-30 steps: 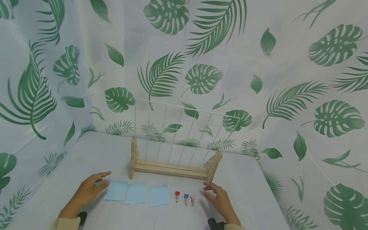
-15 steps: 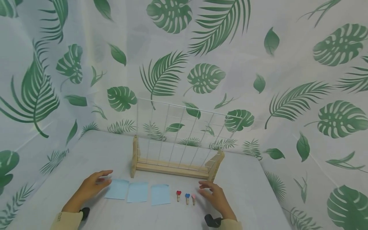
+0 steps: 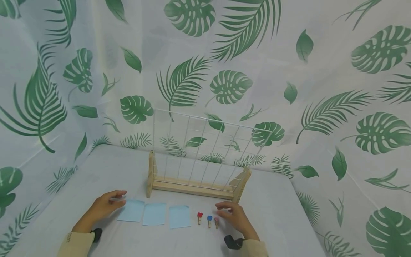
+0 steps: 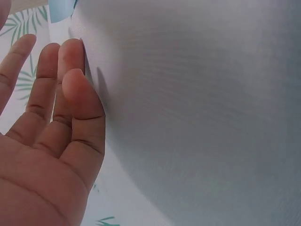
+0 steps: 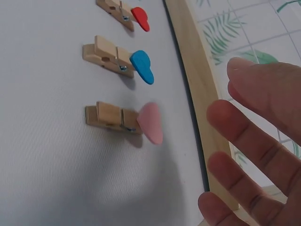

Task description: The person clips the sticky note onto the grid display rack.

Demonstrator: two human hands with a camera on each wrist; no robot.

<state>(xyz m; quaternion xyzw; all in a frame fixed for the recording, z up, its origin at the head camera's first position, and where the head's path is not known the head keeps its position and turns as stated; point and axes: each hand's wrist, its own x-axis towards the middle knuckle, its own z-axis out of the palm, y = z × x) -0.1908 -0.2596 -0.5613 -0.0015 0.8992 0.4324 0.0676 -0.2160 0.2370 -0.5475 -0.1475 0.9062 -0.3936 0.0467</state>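
Observation:
Three blue paper notes lie in a row on the white table: a left note (image 3: 131,211), a middle note (image 3: 154,214) and a right note (image 3: 179,217). To their right are three small wooden clothespins with hearts: a red-heart clothespin (image 3: 199,217), a blue-heart clothespin (image 5: 110,55) and a pink-heart clothespin (image 5: 113,117). My left hand (image 3: 104,207) hovers beside the left note, fingers relaxed and holding nothing. Close to the pink-heart clothespin, my right hand (image 3: 236,216) is held with loosely bent fingers, apart from it and gripping nothing.
Behind the notes stands a white wire grid (image 3: 205,153) in a wooden base (image 3: 192,189) with two side supports. A leaf-patterned white sheet (image 3: 269,89) hangs behind and at both sides of the table (image 3: 135,246).
My right hand has moved left, nearer the pink-heart clothespin. The left hand has barely moved, and the view has shifted slightly. Notes and clothespins lie as before.

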